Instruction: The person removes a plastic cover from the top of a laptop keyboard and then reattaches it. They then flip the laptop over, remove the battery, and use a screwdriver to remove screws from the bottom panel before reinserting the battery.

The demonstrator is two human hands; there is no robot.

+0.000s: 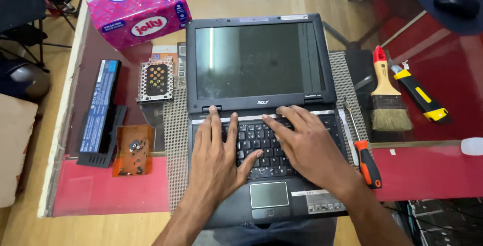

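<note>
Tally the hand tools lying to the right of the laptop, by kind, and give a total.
Screwdriver, orange and black handle: 1
Paintbrush, wooden handle with red tip: 1
Utility knife, yellow and black: 1
Total: 3
Both the left hand and the right hand rest on the laptop keyboard, touching none of these tools.

Black laptop [259, 64], pink tissue pack [135, 10], orange-handled screwdriver [363, 148], yellow-and-black knife [418, 94], orange tray [132, 151].

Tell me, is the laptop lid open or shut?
Open. The laptop has its dark screen raised upright, and both hands, left hand and right hand, rest on its exposed keyboard.
</note>
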